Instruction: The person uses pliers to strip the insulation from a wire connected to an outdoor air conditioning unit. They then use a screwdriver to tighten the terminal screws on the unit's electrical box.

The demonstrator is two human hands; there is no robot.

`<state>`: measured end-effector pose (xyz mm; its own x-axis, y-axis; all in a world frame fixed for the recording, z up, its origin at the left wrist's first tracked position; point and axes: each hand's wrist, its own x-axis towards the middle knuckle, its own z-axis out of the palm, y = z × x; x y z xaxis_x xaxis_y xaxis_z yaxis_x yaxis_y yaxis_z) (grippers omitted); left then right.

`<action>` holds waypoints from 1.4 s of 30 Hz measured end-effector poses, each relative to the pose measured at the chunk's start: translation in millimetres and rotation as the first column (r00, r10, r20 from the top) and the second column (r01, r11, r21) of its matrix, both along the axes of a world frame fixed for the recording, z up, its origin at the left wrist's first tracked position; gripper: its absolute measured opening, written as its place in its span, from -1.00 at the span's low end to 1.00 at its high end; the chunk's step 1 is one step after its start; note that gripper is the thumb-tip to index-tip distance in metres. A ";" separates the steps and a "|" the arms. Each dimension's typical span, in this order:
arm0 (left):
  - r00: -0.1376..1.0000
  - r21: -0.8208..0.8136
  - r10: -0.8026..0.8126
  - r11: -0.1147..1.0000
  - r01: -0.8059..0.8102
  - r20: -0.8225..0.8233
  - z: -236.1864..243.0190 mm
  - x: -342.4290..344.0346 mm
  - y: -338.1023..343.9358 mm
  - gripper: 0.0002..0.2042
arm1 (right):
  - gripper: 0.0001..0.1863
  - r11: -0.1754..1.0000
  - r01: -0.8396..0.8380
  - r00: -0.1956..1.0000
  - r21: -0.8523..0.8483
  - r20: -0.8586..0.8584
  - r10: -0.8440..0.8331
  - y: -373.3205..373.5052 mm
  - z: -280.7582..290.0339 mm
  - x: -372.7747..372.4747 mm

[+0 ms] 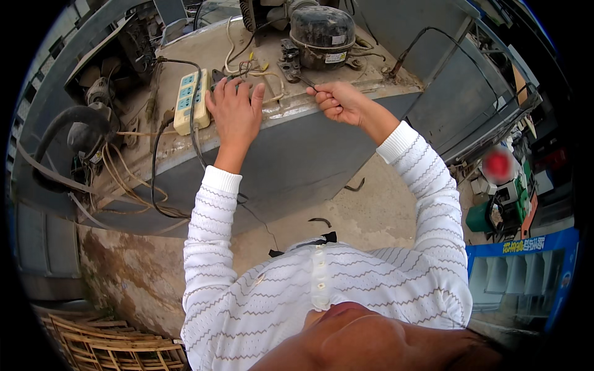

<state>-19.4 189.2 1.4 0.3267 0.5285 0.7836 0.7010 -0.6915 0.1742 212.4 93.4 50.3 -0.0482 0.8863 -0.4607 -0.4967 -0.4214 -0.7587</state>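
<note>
My left hand (pixel 235 117) lies palm down with its fingers spread, just right of a cream power strip (pixel 183 105) with blue sockets. Part of a dark object (pixel 218 75) shows beyond its fingertips; I cannot make out its kind. My right hand (pixel 340 103) is closed, pinching a thin dark rod (pixel 307 81) that points toward the metal bracket beside a black compressor (pixel 323 38). Whether the rod's tip touches the bracket is too small to tell. Pale wires with yellow connectors (pixel 265 66) lie between my hands and the compressor.
Black cables (pixel 154 167) loop over the bench's front edge at the left. Another compressor (pixel 86 136) with a thick black hose stands there. A grey metal panel (pixel 291 154) forms the bench front. Wooden slats (pixel 111 343) lie at lower left, a blue-framed cabinet (pixel 520 278) at lower right.
</note>
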 end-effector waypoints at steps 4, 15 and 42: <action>1.000 -0.015 -0.003 1.000 0.002 -0.005 1.5 -0.2 -1.2 -0.54 | -0.87 0.999 0.041 0.997 -0.013 -0.061 -0.042 3.7 -3.8 -10.1; 0.997 0.033 0.056 0.998 -0.054 -0.056 4.1 1.7 -5.8 -0.61 | -0.87 0.881 0.472 0.831 -0.006 -0.331 -0.448 14.8 -6.8 -88.9; 0.999 -0.002 -0.025 1.000 0.025 -0.036 1.1 -1.1 -0.3 -0.58 | -0.77 0.855 -0.501 0.789 -0.136 0.333 0.516 38.2 27.7 66.8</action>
